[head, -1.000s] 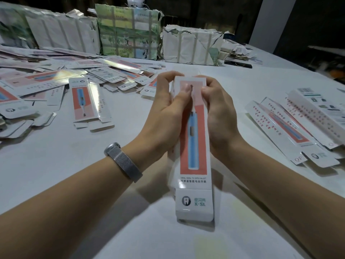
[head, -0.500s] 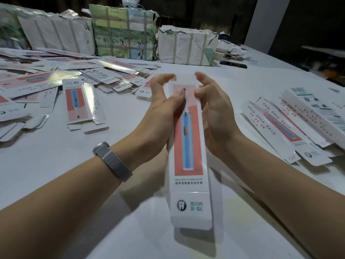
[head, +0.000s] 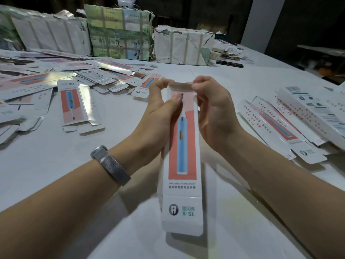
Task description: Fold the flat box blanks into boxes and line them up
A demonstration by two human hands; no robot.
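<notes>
A long, narrow white cardboard box printed with a blue electric toothbrush on a coral-red panel (head: 182, 159) is held up between the person's two hands over the white desk (head: 74, 165), its length running away from them and its near end, with the tooth logo and "X·SL" lettering, hanging low toward the desk edge. Both hands sit at the far end of the box. The left hand (head: 159, 107) cups the box's left side, thumb lying across the printed face near the top, the fingers curled up round the far left corner. The right hand (head: 214, 105) mirrors it on the right side, palm against the box edge and fingertips pinching the pale end flap (head: 180, 85), which stands bent across the far opening between the two sets of fingers. A silver mesh wristband (head: 111, 165) circles the left wrist. To the left, well apart from the hands, a loose heap of flat white and coral box blanks (head: 78, 79) spreads over the desk, with one single blank (head: 74, 103) lying face up a little nearer than the rest. To the right, several more long white printed boxes or blanks (head: 291, 120) lie overlapping side by side; whether they are folded up I cannot tell. Along the back of the desk stand paper-wrapped bundles bound with tape (head: 183, 47), one of them in green patterned wrapping (head: 119, 34).
</notes>
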